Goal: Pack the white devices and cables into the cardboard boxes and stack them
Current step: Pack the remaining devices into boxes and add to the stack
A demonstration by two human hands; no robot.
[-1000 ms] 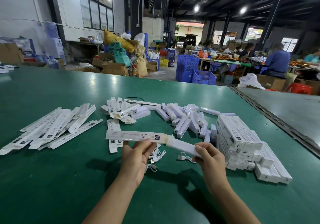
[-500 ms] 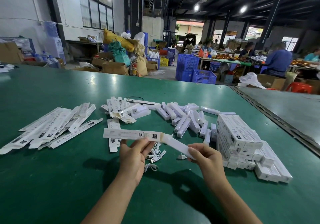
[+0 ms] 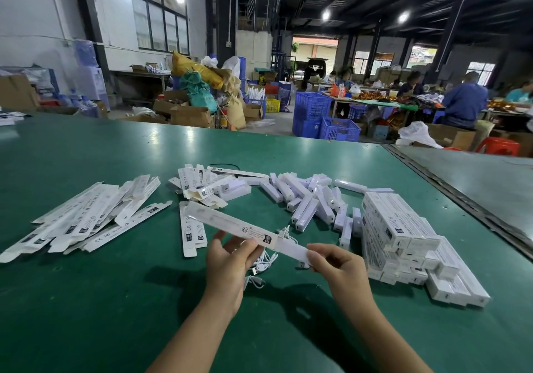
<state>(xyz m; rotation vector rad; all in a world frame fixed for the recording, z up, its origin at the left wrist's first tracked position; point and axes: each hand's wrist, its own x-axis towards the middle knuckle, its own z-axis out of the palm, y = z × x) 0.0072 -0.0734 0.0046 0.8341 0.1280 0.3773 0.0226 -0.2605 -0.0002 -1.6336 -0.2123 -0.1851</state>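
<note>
My left hand grips a long narrow cardboard box near its open right end, the box tilted up to the left. My right hand pinches a white device that is partly inside that open end. White cables lie on the green table under my hands. A pile of loose white devices sits further back. Packed boxes are stacked at the right. Flat unfolded boxes lie spread at the left.
More flat and half-folded boxes lie at the table's middle back. A seam and a second table run along the right. Blue crates, cartons and seated workers are beyond the far edge.
The white device has slid further into the box as my right hand pushed it left. The box has tilted, its left end rising, and both hands have shifted slightly.
</note>
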